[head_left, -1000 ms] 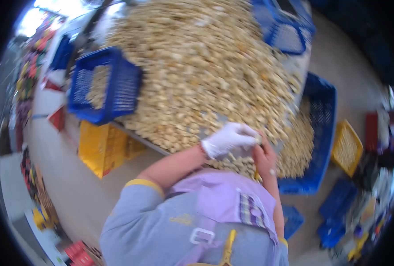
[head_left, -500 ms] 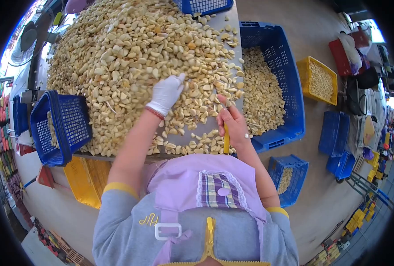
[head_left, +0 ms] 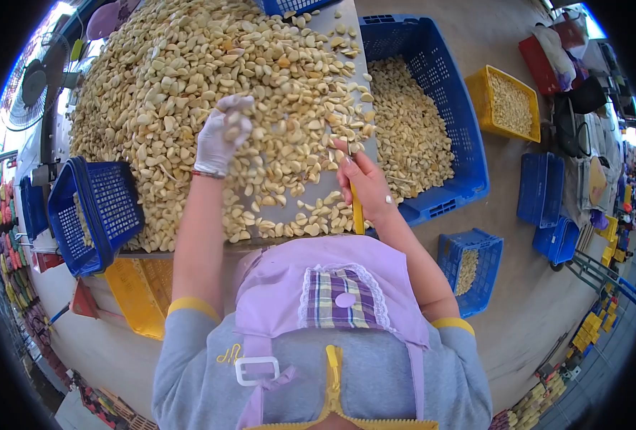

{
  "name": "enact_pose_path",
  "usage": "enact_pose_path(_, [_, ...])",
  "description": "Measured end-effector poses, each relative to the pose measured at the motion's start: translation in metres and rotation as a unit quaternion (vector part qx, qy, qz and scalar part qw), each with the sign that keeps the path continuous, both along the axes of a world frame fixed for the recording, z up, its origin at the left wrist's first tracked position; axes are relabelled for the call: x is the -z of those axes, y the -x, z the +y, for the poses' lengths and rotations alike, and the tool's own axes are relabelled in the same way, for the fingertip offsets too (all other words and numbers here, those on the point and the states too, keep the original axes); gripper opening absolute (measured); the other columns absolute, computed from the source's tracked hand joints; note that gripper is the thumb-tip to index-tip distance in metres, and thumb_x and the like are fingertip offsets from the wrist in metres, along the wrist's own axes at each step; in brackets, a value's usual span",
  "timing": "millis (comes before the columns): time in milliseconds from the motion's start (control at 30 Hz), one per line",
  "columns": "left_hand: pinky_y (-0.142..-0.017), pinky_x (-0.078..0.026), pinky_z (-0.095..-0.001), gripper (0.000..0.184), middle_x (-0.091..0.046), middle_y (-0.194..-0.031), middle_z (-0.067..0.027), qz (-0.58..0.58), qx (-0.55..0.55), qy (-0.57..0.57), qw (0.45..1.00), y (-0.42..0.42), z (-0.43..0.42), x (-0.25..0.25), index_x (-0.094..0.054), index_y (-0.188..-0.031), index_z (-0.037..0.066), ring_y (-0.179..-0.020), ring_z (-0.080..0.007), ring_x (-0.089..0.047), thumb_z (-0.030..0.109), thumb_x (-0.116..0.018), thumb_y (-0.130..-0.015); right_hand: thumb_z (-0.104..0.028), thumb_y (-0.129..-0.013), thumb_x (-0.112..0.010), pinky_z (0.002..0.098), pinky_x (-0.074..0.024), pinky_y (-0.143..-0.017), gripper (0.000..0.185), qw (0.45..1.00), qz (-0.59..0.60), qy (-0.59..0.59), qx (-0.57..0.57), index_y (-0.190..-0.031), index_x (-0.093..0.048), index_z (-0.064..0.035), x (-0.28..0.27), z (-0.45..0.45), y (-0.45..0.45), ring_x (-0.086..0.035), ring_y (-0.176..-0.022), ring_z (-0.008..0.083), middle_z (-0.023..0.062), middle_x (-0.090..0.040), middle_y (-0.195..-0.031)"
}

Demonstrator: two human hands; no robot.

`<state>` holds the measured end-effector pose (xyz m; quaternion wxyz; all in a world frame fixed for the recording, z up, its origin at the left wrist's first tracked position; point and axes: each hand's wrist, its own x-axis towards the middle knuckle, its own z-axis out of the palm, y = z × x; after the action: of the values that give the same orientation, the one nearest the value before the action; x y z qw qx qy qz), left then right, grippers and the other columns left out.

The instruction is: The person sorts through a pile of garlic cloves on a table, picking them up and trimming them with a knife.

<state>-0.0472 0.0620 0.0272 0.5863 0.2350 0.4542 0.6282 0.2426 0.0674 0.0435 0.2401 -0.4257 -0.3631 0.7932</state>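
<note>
A broad heap of pale, cream-coloured kernels (head_left: 167, 86) covers the metal table (head_left: 278, 210). Over its near part is my left hand (head_left: 221, 140), in a white glove, fingers curled round a few kernels; motion blurs them, and loose kernels beside the fingers are smeared too. My right hand (head_left: 368, 188), bare, is closed round the yellow handle of a small knife (head_left: 358, 209) at the table's right edge. A short dark blade stands up by the fingertips, close to several kernels. Part of the handle is hidden by the fingers.
A large blue crate (head_left: 468, 154) of kernels adjoins the table on the right. Beyond it are a yellow crate (head_left: 479, 97) and a smaller blue crate (head_left: 491, 276), both holding kernels. At the left edge sits a blue basket (head_left: 110, 208); a fan (head_left: 35, 86) stands behind.
My left hand has moved left and away over the heap, its fingers now curled round kernels. The right hand still holds the knife near the table edge. The whole view has shifted slightly.
</note>
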Motion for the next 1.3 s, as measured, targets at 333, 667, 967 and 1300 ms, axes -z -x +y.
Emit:
enact_pose_path(333, [-0.058,-0.050,-0.0315,0.029,-0.067,-0.086,-0.0108,0.548,0.116,0.092,0.823,-0.059,0.003,0.014,-0.064,-0.097,0.003,-0.067,-0.0213,-0.063,0.028,-0.056,-0.087,-0.029,-0.095,-0.052,0.0185,-0.0358,-0.043,0.039,0.999,0.011,0.020,-0.037,-0.130,-0.051,-0.0126,-0.002,0.007,-0.015,-0.041,-0.049,0.0038,-0.0033,-0.048,-0.070])
enact_pose_path(667, [-0.051,-0.047,-0.0247,0.028,-0.064,-0.074,-0.0046,0.611,0.120,0.029,0.782,-0.076,-0.010,0.022,-0.062,-0.110,0.011,-0.056,-0.0131,-0.056,0.030,-0.058,-0.090,-0.031,-0.095,-0.052,0.0198,-0.0355,-0.042,0.034,0.999,0.028,0.028,-0.023,-0.123,-0.055,-0.0111,-0.005,0.029,-0.050,-0.041,-0.048,0.0046,-0.0037,-0.047,-0.068])
enact_pose_path(967, [-0.066,-0.049,-0.0359,0.040,-0.060,-0.087,-0.0093,0.775,0.196,0.115,0.589,-0.112,0.001,0.021,-0.058,-0.123,0.019,-0.072,-0.0253,-0.059,0.035,-0.059,-0.086,-0.031,-0.094,-0.054,0.0196,-0.0350,-0.041,0.026,0.998,0.029,0.034,-0.043,-0.109,-0.056,-0.0102,0.004,0.037,-0.053,-0.041,-0.045,0.0047,-0.0030,-0.048,-0.068])
enact_pose_path(1300, [-0.040,-0.028,-0.0167,0.022,-0.062,-0.073,-0.0007,-0.021,0.059,0.127,0.990,-0.125,-0.021,-0.010,-0.062,-0.100,0.001,-0.048,-0.0016,-0.042,0.020,-0.062,-0.088,-0.026,-0.091,-0.058,0.0184,-0.0360,-0.044,0.050,0.992,-0.033,-0.116,-0.045,-0.136,-0.043,-0.0115,-0.003,0.016,-0.040,-0.046,-0.053,0.0030,-0.0018,-0.053,-0.072])
